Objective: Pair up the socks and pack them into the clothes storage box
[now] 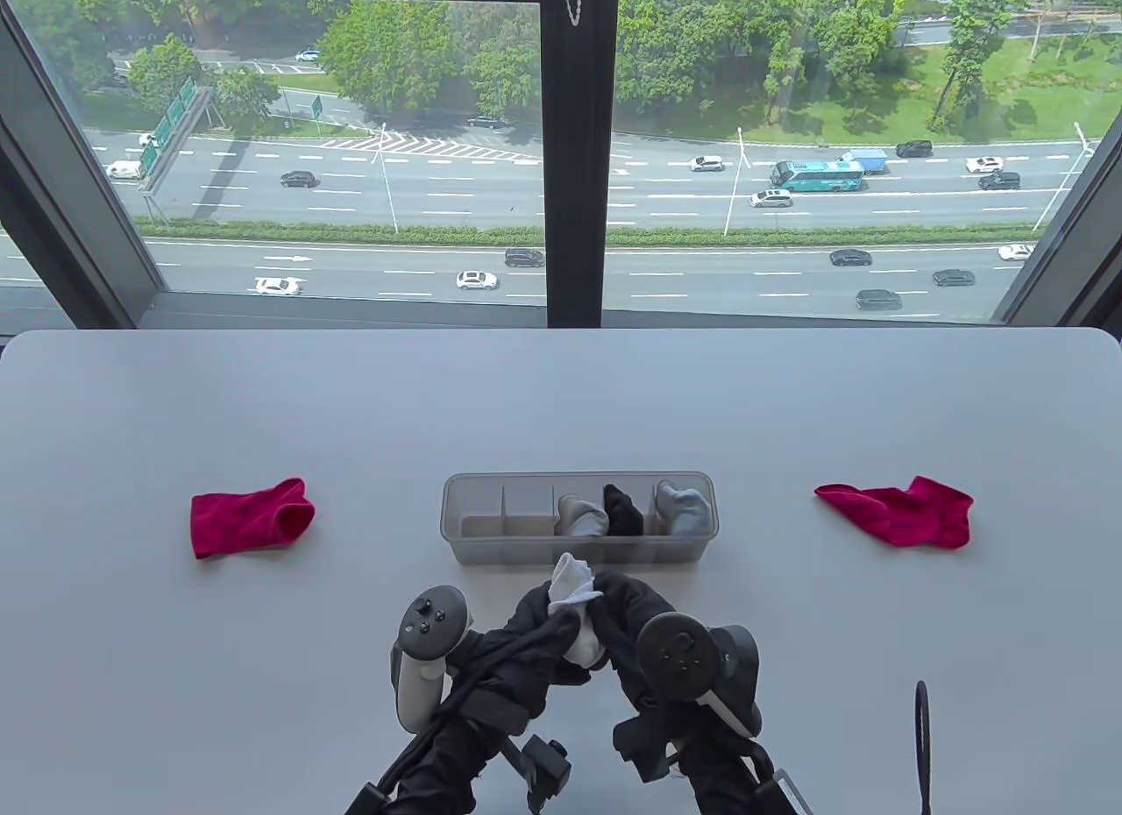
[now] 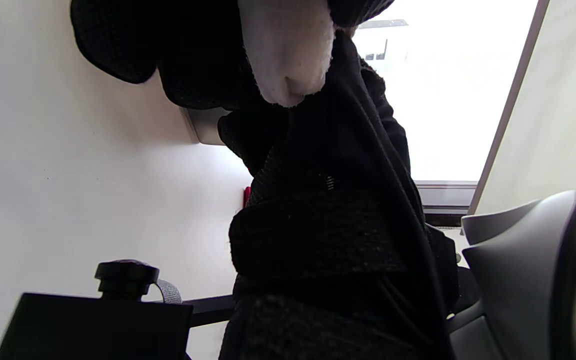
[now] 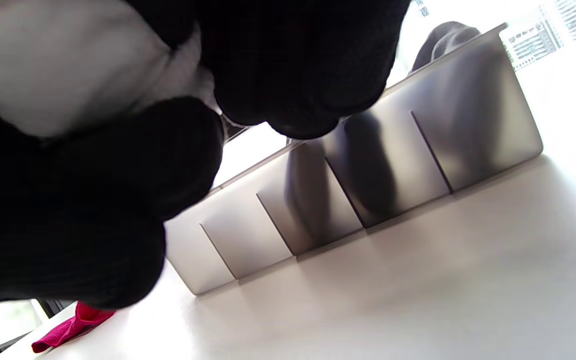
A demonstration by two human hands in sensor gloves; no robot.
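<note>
Both gloved hands meet just in front of the storage box (image 1: 456, 535), holding a bundle of white socks (image 1: 574, 591) between them. My left hand (image 1: 539, 627) grips the bundle from the left, and my right hand (image 1: 618, 613) curls round it from the right. The white socks (image 2: 288, 55) hang at the top of the left wrist view, and the white socks (image 3: 68, 65) fill the right wrist view's upper left. The translucent grey box (image 3: 468, 145) has several compartments; three toward the right hold a grey pair (image 1: 580, 515), a black pair (image 1: 622, 508) and another grey pair (image 1: 684, 506). One red sock (image 1: 250, 517) lies at the left, another red sock (image 1: 903, 513) at the right.
The white table (image 1: 561, 394) ends at a large window behind. The box's two left compartments (image 1: 504, 508) hold nothing. A black cable loop (image 1: 920, 745) stands at the table's near right edge.
</note>
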